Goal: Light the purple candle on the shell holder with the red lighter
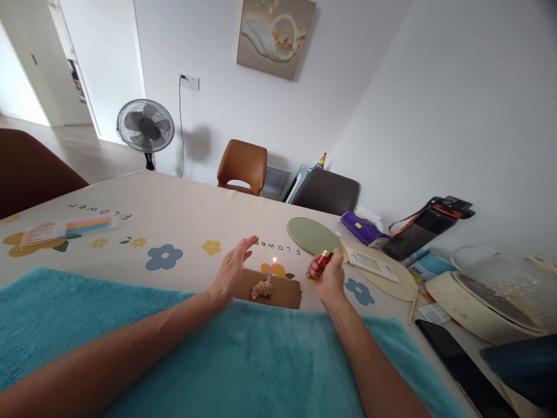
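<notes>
A thin pink candle (270,273) burns with a small flame, standing slightly tilted in a lumpy beige piece (261,289) that looks like dough or pastry. That piece lies on a brown cardboard sheet (289,294) near the table's front. My left hand (232,270) is held upright to the left of the flame, fingers stretched out and nothing in it. On the other side, my right hand (329,277) grips a red lighter (323,259) with a metal top, apart from the candle. No flame shows at the lighter.
A teal towel (261,360) covers the near edge. Packaged coloured candles (89,225) lie at the left. To the right are a green oval mat (313,233), a purple tissue pack (363,227), a dark bottle (420,229), a phone (461,363) and a cream appliance (474,307). A fan (146,126) stands behind.
</notes>
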A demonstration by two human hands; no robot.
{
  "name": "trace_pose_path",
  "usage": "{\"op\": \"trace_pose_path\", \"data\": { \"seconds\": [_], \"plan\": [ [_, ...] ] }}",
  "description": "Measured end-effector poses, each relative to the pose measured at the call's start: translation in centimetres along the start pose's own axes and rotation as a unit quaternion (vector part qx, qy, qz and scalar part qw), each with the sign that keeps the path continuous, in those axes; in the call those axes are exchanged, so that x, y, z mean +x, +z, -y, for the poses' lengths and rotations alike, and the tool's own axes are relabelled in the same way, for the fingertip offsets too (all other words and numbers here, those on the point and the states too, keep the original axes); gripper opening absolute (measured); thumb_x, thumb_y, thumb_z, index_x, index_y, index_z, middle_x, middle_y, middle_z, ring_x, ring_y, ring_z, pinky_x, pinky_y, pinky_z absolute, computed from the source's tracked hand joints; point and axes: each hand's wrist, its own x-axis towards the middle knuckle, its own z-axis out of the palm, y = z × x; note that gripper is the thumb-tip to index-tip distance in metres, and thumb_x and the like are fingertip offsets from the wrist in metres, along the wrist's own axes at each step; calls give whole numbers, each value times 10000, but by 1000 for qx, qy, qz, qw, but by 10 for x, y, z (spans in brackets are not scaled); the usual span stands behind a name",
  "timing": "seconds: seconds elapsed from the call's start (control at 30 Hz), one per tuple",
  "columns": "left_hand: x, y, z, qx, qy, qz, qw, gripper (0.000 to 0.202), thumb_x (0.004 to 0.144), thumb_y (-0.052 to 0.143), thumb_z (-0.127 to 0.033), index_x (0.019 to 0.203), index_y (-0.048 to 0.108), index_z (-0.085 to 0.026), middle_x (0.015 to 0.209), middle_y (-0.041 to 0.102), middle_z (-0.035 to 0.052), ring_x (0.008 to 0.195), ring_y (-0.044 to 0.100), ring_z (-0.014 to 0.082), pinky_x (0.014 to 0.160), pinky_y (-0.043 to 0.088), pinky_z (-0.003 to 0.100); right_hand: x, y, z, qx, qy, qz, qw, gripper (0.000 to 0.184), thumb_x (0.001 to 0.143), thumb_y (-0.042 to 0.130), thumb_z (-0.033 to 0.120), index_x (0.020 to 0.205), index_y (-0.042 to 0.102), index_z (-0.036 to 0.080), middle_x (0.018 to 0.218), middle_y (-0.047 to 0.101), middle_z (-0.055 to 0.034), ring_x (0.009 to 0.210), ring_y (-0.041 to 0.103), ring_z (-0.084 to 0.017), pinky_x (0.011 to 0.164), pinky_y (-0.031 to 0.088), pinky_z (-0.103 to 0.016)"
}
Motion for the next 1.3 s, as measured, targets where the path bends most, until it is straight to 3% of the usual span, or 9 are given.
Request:
{"op": "trace_pose_path", "data": {
  "seconds": [0.17,0.87,1.3],
  "plan": [
    [2,-1,-2,11,5,-14,1000,529,921,254,-503,1234,540,-188,1374,497,71,1317,380,210,1076,324,365,18,-17,-8,5,-41,-81,996,432,822,338,557,577,405,208,389,389,46,306,353,-92,320,300,-222],
    [0,-2,1,-2,-2,-15,1000,540,919,262,-523,1241,536,-186,1379,489,85,1314,386,212,1087,305,372,17,-16,-11,-22,-67,-98,993,434,823,357,535,538,388,209,362,387,41,280,338,-84,293,276,-208],
    [-2,-4,4,0,-4,-12,1000,550,905,267,-565,1239,546,-228,1379,491,76,1299,404,256,1094,284,447,20,-18,-13,-24,-74,-108,991,458,836,357,522,516,409,199,362,391,32,287,338,-84,292,268,-209]
  ]
}}
